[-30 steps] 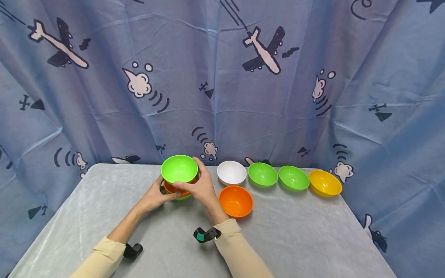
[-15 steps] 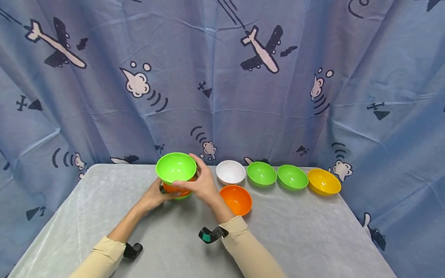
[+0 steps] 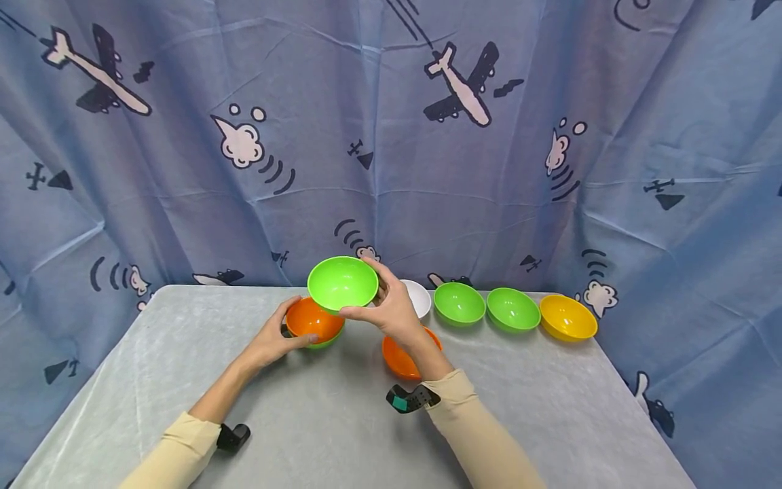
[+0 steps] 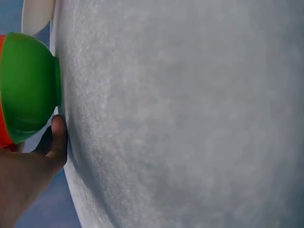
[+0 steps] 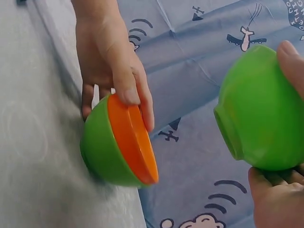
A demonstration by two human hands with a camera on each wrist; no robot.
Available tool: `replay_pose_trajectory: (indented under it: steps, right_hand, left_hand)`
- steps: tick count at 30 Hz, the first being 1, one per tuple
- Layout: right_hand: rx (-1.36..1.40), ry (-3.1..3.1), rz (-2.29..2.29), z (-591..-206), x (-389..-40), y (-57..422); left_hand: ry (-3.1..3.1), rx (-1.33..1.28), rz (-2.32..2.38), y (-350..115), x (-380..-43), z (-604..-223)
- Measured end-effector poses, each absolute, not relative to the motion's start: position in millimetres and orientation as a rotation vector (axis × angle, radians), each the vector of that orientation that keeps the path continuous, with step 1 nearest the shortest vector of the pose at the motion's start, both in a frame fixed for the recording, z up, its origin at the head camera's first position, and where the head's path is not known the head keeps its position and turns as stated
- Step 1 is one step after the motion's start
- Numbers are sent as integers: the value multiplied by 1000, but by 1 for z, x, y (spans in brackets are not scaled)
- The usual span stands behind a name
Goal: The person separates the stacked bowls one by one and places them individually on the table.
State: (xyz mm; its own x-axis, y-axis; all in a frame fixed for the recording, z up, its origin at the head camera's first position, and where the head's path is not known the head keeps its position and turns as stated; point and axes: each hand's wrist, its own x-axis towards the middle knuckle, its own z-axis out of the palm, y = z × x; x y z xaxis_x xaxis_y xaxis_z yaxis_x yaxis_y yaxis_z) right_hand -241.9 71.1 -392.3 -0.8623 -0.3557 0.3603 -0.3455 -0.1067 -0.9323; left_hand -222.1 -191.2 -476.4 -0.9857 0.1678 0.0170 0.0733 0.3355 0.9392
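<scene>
In the head view my right hand [image 3: 396, 309] grips a bright green bowl [image 3: 342, 284] by its side, thumb at the near rim, and holds it up in the air. To its left and lower, an orange bowl [image 3: 313, 318] sits nested inside another green bowl [image 5: 100, 147] on the table. My left hand [image 3: 271, 341] holds this nested pair from the left; the right wrist view has its thumb [image 5: 127, 88] on the orange bowl's rim. From the left wrist, the lower green bowl's foot appears at the cloth, beside a fingertip.
A second orange bowl [image 3: 398, 358], partly behind my right forearm, stands on the grey cloth-covered table [image 3: 318, 421]. Along the back edge are a white bowl [image 3: 420, 299], two green bowls [image 3: 459, 303] and a yellow bowl [image 3: 568, 318]. A blue printed curtain [image 3: 293, 136] hangs behind.
My right hand has lifted the green bowl off the nested pair and carried it up and right, uncovering the orange bowl's inside. The left hand has stayed at the pair.
</scene>
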Motion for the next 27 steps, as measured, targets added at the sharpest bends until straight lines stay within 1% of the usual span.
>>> replay_pose_trajectory:
  steps: [11, 18, 27]
  right_hand:
    - [-746, 2147, -2134, -388, -245, 111]
    - [-701, 2190, -2125, -391, -247, 151]
    - [-571, 2294, -2083, -398, -244, 210]
  left_hand:
    - [2501, 211, 1726, -192, -223, -473]
    - [2508, 250, 1718, -192, -226, -475]
    - [2495, 207, 1704, -193, -224, -475]
